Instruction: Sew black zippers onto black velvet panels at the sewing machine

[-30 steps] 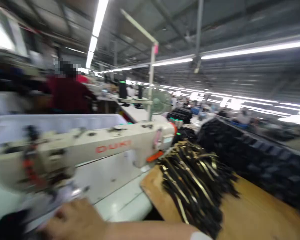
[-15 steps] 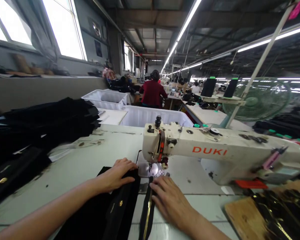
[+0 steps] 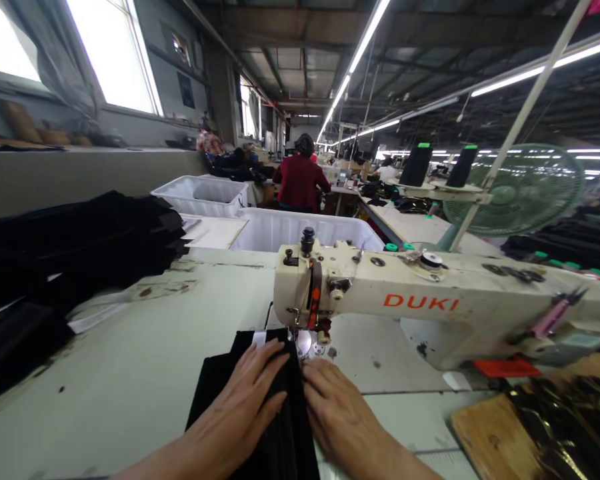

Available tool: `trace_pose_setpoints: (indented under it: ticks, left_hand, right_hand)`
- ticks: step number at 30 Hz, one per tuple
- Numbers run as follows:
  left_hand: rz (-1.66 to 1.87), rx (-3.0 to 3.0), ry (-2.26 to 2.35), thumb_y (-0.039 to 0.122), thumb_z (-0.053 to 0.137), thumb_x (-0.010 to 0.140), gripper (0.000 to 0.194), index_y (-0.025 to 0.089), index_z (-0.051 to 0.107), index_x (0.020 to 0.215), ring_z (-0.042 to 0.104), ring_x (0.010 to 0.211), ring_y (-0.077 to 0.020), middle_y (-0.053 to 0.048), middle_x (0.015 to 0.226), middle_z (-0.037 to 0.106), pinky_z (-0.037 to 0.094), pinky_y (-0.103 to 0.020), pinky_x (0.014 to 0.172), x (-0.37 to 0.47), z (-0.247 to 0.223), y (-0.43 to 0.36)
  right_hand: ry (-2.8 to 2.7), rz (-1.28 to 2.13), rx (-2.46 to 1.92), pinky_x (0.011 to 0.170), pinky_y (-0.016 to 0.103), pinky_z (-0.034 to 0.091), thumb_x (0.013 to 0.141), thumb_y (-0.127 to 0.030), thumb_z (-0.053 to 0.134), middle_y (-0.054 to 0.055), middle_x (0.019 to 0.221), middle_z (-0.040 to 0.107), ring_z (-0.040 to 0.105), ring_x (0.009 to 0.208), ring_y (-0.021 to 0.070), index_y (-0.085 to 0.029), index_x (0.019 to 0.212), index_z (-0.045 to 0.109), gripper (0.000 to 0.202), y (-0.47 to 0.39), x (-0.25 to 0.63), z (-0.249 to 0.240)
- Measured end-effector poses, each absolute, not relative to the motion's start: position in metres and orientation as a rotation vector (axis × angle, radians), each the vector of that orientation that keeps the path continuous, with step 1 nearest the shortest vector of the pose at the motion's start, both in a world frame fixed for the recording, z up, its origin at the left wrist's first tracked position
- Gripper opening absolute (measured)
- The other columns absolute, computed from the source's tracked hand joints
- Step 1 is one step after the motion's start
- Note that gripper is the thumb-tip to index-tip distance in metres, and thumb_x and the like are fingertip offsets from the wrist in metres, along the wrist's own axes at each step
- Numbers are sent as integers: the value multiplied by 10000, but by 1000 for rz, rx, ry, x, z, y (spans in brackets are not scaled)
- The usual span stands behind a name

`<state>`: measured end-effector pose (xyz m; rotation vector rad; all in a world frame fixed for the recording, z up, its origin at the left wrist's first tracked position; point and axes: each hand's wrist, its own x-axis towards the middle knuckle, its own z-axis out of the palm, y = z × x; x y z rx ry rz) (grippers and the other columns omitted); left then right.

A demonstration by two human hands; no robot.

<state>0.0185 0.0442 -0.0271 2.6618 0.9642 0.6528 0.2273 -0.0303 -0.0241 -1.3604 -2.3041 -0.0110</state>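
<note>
A black fabric piece (image 3: 215, 380) with a white tag (image 3: 259, 339) near its top edge lies at the needle of a white sewing machine (image 3: 370, 280). My left hand (image 3: 245, 407) rests flat on this fabric, fingers spread. Close by on the right, my right hand (image 3: 343, 413) has its fingers together and curled at the fabric's right edge, just in front of the presser foot. The zipper that lay at these fingers is now mostly hidden by the fabric and hand.
Stacked black pieces (image 3: 80, 233) lie on the left of the table. White plastic bins (image 3: 310, 230) stand behind the machine. At the right are a wooden board (image 3: 495, 433) with gold-toothed zippers (image 3: 555, 427), thread cones (image 3: 416, 165) and a fan (image 3: 515, 190). A person in red (image 3: 303, 180) sits ahead.
My left hand has moved right with the black fabric, which now covers the gold-toothed zipper beside the needle. My right hand has stayed nearly in place. The view has shifted slightly.
</note>
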Motion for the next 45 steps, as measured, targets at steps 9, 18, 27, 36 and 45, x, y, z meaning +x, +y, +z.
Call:
trace_pose_setpoints:
  ticks: [9,18,27,36,45]
  left_hand:
    - [548,3078,758,414,512,985,778,195,63,1582,354,1412,-312,-111,1547,345,324,-567,1112,7,-26,32]
    - [405,3146,659,387,447,1016,636,198,189,1565,284,1451,-260,-55,1584,260,243,-554,1147,6,-22,38]
    - [359,2982,613,293,491,979,682,253,158,1573,333,1428,-285,-61,1571,307,199,-602,1156,8,-15,38]
    - [487,3022,613,262,568,900,773,255,186,1572,374,1400,-333,-77,1552,347,287,-579,1137,8,-13,41]
    - [576,2981,617,245,635,830,899,288,139,1578,470,1337,-333,-76,1496,443,295,-582,1138,10,-11,41]
  right_hand:
    - [-2182,-298,-1305,1113,365,449,967,-196,517,87,1255,668,600,1197,221,-126,1284,607,337,-32,222,-37]
    - [-2294,-287,-1326,1085,390,479,998,-187,423,93,1318,630,577,1242,237,-99,1311,589,365,-33,225,-35]
    - [-2317,-157,-1377,1082,375,481,987,-215,447,83,1378,582,546,1278,229,-118,1347,564,391,-35,230,-29]
    - [-2347,-127,-1443,1088,388,477,990,-312,488,50,1442,522,514,1309,230,-164,1413,499,448,-32,236,-33]
    - [-2261,-396,-1267,1104,297,439,959,-345,567,45,1293,652,601,1202,190,-152,1280,612,377,-19,235,-38]
